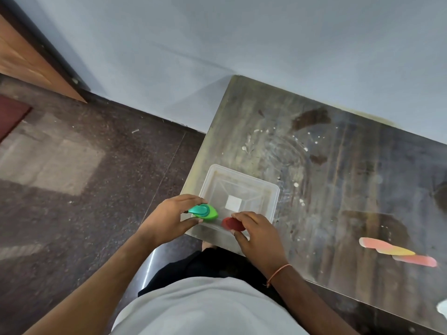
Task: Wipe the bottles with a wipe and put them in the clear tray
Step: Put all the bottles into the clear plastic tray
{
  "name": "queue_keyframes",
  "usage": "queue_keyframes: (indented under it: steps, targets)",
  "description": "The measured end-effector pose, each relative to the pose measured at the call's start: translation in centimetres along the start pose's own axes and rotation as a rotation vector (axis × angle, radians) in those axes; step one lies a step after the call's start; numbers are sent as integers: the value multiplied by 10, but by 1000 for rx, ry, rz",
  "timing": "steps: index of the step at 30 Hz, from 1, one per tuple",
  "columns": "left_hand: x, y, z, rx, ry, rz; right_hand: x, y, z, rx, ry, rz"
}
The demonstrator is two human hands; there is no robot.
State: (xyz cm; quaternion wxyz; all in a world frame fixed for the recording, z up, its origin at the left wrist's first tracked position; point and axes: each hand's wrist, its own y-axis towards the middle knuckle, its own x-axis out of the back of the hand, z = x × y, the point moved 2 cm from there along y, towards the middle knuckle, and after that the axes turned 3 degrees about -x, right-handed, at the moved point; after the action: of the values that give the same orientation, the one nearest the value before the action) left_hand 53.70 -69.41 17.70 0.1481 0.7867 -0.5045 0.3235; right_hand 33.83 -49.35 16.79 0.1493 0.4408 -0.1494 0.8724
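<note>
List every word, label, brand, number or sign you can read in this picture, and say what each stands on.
None can be read.
White label on the clear tray: shows blank, no text visible.
Green cap in the left hand: no lettering visible.
Red cap under the right hand: no lettering visible.
Pink and yellow strips on the table: no print visible.

No text, brand, number or sign can be read anywhere in the picture. The white square label [233,203] on the bottom of the clear tray [273,201], at the centre of the frame, shows no print. The green bottle cap [205,211] and the red bottle cap [232,224], at lower centre, carry no letters that can be read. The pink and yellow strips [396,252] on the surface [338,189] at the right of the frame are plain too.
</note>
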Motion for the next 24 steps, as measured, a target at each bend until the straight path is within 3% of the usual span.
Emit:
queue_keyframes:
  steps: [4, 24]
  targets:
    - [1, 1, 3, 12, -11, 5, -1, 3, 6, 36, -24, -45]
    - [1, 1, 3, -23, -50, 38, -10, 3, 20, 62, -19, 37]
